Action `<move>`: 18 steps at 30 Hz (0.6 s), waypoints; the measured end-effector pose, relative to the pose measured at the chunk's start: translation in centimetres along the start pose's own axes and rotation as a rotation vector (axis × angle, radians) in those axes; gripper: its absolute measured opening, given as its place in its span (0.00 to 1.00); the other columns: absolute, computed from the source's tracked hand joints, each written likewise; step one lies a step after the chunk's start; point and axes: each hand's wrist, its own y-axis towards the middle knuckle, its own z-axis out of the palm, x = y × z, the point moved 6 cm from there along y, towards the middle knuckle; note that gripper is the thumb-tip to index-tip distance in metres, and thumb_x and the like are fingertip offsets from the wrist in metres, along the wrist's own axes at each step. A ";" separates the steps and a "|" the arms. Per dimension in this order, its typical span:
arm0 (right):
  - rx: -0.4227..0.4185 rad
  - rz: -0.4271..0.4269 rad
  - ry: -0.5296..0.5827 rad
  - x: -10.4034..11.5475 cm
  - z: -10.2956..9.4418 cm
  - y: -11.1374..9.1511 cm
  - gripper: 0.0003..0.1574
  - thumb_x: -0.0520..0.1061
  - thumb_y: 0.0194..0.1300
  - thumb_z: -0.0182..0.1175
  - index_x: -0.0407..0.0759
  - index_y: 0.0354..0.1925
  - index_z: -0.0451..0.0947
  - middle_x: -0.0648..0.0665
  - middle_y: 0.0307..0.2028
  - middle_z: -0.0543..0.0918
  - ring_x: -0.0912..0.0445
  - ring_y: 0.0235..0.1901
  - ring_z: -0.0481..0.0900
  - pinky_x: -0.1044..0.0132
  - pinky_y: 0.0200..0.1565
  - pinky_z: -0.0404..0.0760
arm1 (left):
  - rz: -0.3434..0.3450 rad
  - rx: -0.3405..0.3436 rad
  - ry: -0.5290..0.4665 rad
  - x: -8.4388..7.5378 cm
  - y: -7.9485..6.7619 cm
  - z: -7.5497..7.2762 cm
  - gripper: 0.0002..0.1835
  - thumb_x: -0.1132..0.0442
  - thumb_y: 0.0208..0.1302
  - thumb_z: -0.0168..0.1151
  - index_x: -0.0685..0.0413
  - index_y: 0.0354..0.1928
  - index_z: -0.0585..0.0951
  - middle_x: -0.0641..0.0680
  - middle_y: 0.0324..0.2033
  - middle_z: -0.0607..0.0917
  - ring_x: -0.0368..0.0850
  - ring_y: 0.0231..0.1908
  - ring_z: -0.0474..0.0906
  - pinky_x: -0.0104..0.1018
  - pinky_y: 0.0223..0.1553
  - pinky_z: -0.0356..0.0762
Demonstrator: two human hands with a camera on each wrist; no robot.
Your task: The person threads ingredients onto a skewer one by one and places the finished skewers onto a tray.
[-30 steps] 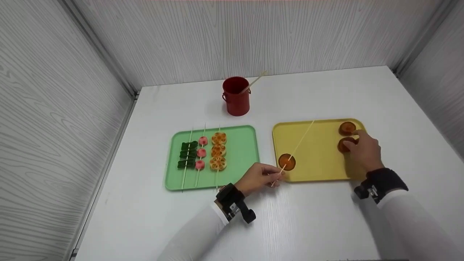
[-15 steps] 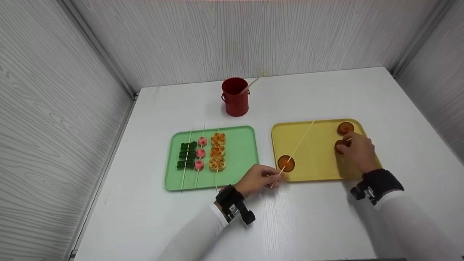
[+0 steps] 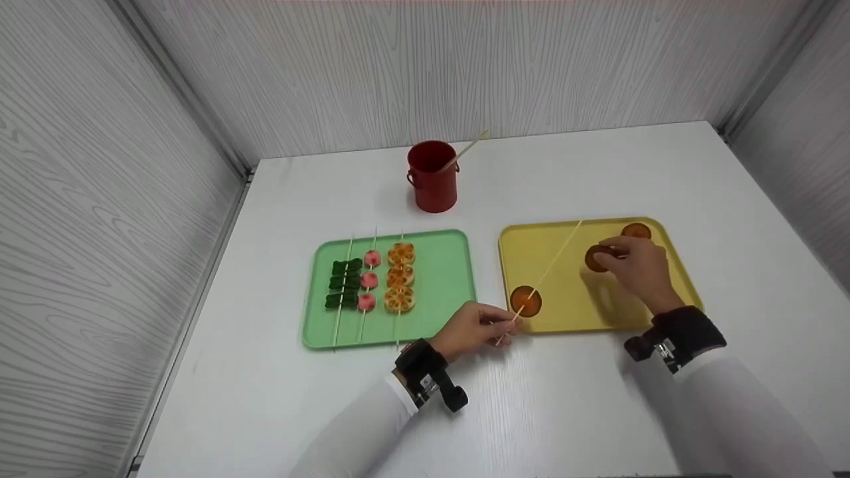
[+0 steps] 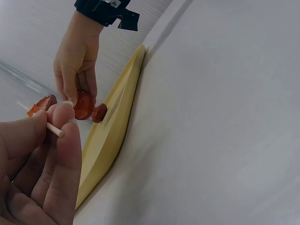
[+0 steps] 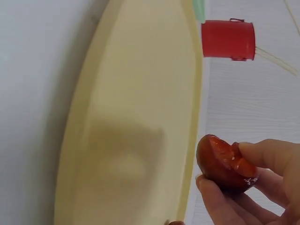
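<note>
My left hand (image 3: 475,328) pinches the lower end of a thin wooden skewer (image 3: 558,255) between thumb and fingers. Near that hand, one round brown-and-orange food piece (image 3: 526,301), like a mushroom cap, is threaded on the skewer. My right hand (image 3: 641,272) grips a second such piece (image 5: 225,164) by its edges, held above the yellow tray (image 3: 578,312). Its domed brown side and uneven orange-red face show in the right wrist view. A third piece (image 3: 636,230) lies in the tray's far right corner, partly covered by the right hand in the head view.
A green tray (image 3: 438,265) on the left bears dark green pieces (image 3: 343,284), pink balls (image 3: 368,280) and lotus root slices (image 3: 400,275) on three skewers. Behind the trays stands a small red bucket (image 3: 435,189) with a wooden skewer (image 3: 468,147) leaning out.
My right hand has taken the middle piece up off the yellow tray and carried it leftward. The left hand and its skewer have stayed nearly still.
</note>
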 end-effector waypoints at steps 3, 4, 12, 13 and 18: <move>-0.010 0.031 0.088 0.0 -0.2 0.2 0.20 0.42 0.64 0.65 0.30 0.50 0.81 0.31 0.41 0.84 0.50 0.36 0.85 0.69 0.34 0.81 | 0.008 0.004 0.009 -0.1 -0.1 0.0 0.11 0.72 0.64 0.62 0.68 0.47 0.83 0.64 0.37 0.87 0.37 0.27 0.81 0.30 0.33 0.83; -0.010 0.052 0.143 -0.1 -0.3 0.2 0.21 0.42 0.65 0.65 0.30 0.51 0.80 0.31 0.42 0.84 0.55 0.35 0.84 0.72 0.34 0.81 | 0.011 0.006 0.014 -0.2 -0.1 0.0 0.11 0.72 0.64 0.62 0.68 0.47 0.83 0.64 0.37 0.87 0.37 0.27 0.81 0.31 0.33 0.83; -0.022 0.235 0.804 -0.7 -0.7 0.2 0.25 0.38 0.63 0.65 0.24 0.54 0.75 0.50 0.37 0.82 0.63 0.33 0.85 0.69 0.39 0.84 | -0.005 0.001 0.052 0.1 -0.1 0.1 0.11 0.70 0.64 0.62 0.65 0.48 0.84 0.65 0.39 0.86 0.38 0.27 0.81 0.40 0.37 0.85; -0.027 0.245 0.884 -0.7 -0.8 0.1 0.23 0.36 0.62 0.65 0.24 0.53 0.75 0.50 0.37 0.83 0.60 0.34 0.86 0.68 0.40 0.84 | -0.008 0.001 0.052 0.2 -0.1 0.1 0.11 0.70 0.64 0.62 0.64 0.48 0.84 0.66 0.39 0.86 0.39 0.27 0.80 0.42 0.38 0.85; -0.037 0.294 1.160 -0.2 -1.2 0.1 0.13 0.32 0.62 0.64 0.32 0.46 0.80 0.45 0.42 0.81 0.55 0.36 0.86 0.64 0.42 0.84 | -0.002 0.011 0.062 0.2 -0.1 0.1 0.11 0.71 0.65 0.62 0.65 0.48 0.84 0.67 0.40 0.86 0.39 0.27 0.80 0.45 0.39 0.85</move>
